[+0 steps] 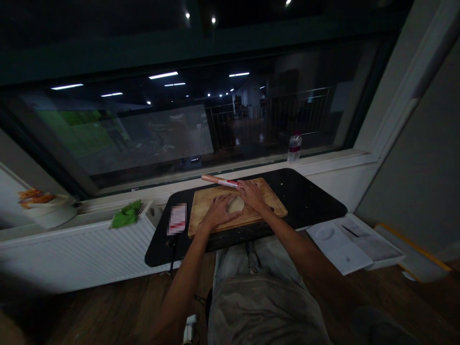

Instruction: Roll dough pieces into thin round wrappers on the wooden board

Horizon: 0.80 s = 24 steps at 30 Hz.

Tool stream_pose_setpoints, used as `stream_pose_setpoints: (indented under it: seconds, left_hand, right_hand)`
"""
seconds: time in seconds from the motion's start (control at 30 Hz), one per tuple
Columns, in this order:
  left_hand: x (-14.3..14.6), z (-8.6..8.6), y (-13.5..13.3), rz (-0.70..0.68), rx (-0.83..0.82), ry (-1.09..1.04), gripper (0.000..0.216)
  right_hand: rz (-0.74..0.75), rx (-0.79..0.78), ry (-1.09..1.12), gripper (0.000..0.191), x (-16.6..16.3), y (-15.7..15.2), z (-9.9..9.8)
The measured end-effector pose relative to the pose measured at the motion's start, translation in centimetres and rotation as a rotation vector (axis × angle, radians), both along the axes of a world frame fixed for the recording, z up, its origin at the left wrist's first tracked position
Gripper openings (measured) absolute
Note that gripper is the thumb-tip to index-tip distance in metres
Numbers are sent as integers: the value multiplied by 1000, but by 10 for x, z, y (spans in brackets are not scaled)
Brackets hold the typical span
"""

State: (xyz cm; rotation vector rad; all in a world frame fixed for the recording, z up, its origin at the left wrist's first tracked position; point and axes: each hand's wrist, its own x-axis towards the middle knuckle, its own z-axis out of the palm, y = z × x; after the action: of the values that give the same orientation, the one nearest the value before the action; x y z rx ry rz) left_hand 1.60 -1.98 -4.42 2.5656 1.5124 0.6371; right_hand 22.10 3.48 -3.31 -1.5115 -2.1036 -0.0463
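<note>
A pale round piece of dough (236, 205) lies on a wooden cutting board (201, 206). My left hand (217, 211) is curved around the left side of the dough, fingers on the far side and thumb on the near side. Just to the right, my right hand (252, 194) is bent over the right end of a wooden rolling pin (212, 178), close to the dough's edge. The rolling pin has a white and red label and sticks out leftward past the board's far edge. Its right end is hidden under my fingers.
The board sits on a small black table (305, 191). A blurred pink packet (177, 218) lies on its left. Around it are a radiator (108, 254) with a green cloth (127, 214), a water bottle (294, 148) on the sill, and an open white box (359, 244) at right.
</note>
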Motion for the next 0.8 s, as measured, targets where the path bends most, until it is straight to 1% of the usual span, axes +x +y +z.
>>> stream_pose_setpoints:
  seconds: [0.1,0.23,0.3,0.37,0.43,0.57,0.63,0.7,0.8]
  left_hand:
    - [-1,1,0,13,-8,-16,75]
    - [-3,6,-3,-45,-7,-65,68]
    - [-3,7,-4,-39,5,-107,61]
    - [-4,8,-5,31,48,-157,48]
    - [-6,9,-4,162,131,-205,38]
    - [-13,8,-1,489,320,-291,35]
    - [-15,6,0,593,365,-310,36]
    - [-16,4,1,590,345,-281,36]
    - [-15,1,2,506,261,-185,36]
  right_hand:
    - [2,11,14,44,0,1,-1]
    - [6,8,22,43,1,2,-2]
    - [24,15,20,43,2,1,-1]
    - [40,16,25,44,2,0,0]
    - [68,11,34,43,2,-2,1]
    - [166,18,22,41,1,-4,1]
    - [188,15,-4,40,0,-5,1]
    - [194,5,-40,38,0,-5,1]
    - [196,6,-88,33,0,-5,3]
